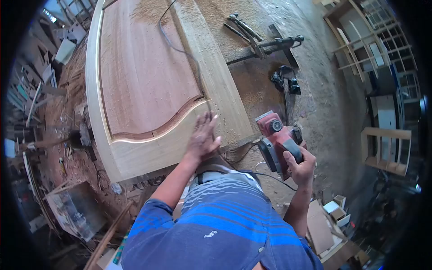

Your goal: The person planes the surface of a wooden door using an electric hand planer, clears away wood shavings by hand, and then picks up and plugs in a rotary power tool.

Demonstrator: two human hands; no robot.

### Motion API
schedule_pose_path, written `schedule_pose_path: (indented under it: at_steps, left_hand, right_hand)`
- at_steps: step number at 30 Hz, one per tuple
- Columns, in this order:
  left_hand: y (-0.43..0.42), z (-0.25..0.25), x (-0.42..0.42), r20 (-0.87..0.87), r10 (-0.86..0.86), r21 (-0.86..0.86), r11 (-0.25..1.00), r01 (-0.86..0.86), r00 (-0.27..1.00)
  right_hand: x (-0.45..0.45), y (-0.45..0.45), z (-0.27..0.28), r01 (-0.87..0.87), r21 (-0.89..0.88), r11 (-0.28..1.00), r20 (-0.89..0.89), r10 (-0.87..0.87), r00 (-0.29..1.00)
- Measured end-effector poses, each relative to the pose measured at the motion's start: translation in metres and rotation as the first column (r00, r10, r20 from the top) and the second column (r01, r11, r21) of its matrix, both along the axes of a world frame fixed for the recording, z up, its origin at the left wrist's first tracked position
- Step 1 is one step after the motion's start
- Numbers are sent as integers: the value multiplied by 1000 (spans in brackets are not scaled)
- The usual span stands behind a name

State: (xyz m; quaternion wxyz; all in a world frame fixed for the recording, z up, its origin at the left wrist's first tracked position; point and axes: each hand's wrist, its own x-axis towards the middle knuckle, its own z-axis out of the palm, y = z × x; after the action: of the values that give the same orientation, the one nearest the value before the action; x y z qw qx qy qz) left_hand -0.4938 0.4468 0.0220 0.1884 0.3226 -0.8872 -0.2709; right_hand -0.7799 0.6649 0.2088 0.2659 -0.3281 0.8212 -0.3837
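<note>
Wood scraps [49, 90] lie heaped on the ground at far left, with a wooden box [74, 211] below them, nearer the wearer. Next comes a panelled door [144, 67], lying flat in front of the body, its reddish middle panel bordered by paler wood and strewn with shavings [153, 11] at the far end. A dark cord [165, 35] crosses the door lengthwise and runs down to the left hand [202, 137], which lies spread over the near right corner of the door, back upward, fingers extended and gripping nothing. Below, in the centre, is the wearer's blue striped shirt [220, 234]. Beyond the door's right edge, a metal clamp [281, 43] rests among sawdust. Nearer the body, a red electric planer [273, 123] is held tilted, just beside the door and apart from it; the right hand [302, 167] is closed around its dark handle. A black plastic bag [292, 86] lies farther off, and a pale wooden frame [369, 150] stands at far right
</note>
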Motion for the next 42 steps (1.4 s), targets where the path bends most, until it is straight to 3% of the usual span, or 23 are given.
schedule_pose_path:
  at_steps: [6, 10, 13, 14, 17, 18, 20, 22, 25, 28, 31, 32, 33, 35, 36, 41, 42]
  left_hand:
    - [27, -6, -115, -37, 35, 39, 999, -34, 999]
    - [30, -13, -164, -202, -127, 207, 964, 169, 971]
    - [17, 32, -197, 9, -227, 355, 911, 209, 974]
    - [17, 54, -200, 112, -158, 384, 918, 104, 981]
    - [17, 54, -180, 95, -9, 403, 915, -30, 995]
    - [27, 47, -168, 28, 161, 245, 956, -163, 986]
    - [43, 46, -143, -11, 418, 32, 908, -418, 908]
    - [62, -2, -118, 209, 604, -170, 797, -580, 769]
    - [96, -3, -79, 252, 720, -167, 690, -704, 646]
    - [128, 0, -50, 302, 871, -170, 449, -877, 388]
    - [150, -4, -27, 196, 973, -122, 147, -982, 121]
    - [152, -14, -18, 68, 994, -49, 85, -995, 81]
    - [152, -29, -8, -66, 998, 218, 35, -975, 21]
    - [152, -54, 9, -259, 945, 696, 40, -717, -198]
    - [148, -45, 15, -278, 926, 811, 84, -578, -256]
    - [135, -32, 28, -35, 949, 916, -95, -390, -314]
    - [135, -36, 31, 21, 952, 935, -127, -330, -306]
  right_hand:
    - [-55, -28, 14, 1, -54, 999, 42, 2, 999]
    - [-103, -54, 38, -83, -81, 993, -9, 83, 997]
    - [-139, -77, 67, -195, -95, 976, -63, 189, 980]
    - [-148, -86, 80, -233, -72, 970, -90, 226, 970]
    - [-179, -109, 83, -454, -72, 888, -263, 422, 867]
    - [-182, -118, 84, -495, -56, 867, -272, 464, 843]
    - [-184, -134, 75, -567, -48, 822, -227, 544, 808]
    - [-184, -151, 57, -665, -53, 745, -243, 637, 732]
    - [-165, -172, 33, -773, -13, 635, -100, 768, 633]
    - [-136, -194, 10, -850, -13, 526, -56, 849, 526]
    - [-107, -217, -7, -889, -11, 459, 67, 887, 457]
    - [-99, -224, -11, -904, -9, 427, 38, 904, 426]
    - [-91, -232, -15, -918, -4, 395, 8, 918, 395]
    - [-77, -246, -25, -937, -17, 350, -42, 936, 350]
    - [-71, -254, -30, -942, -36, 335, -63, 940, 336]
    - [-53, -292, -43, -982, -27, 190, -186, 964, 191]
    - [-48, -298, -32, -978, 111, 174, -59, 984, 169]
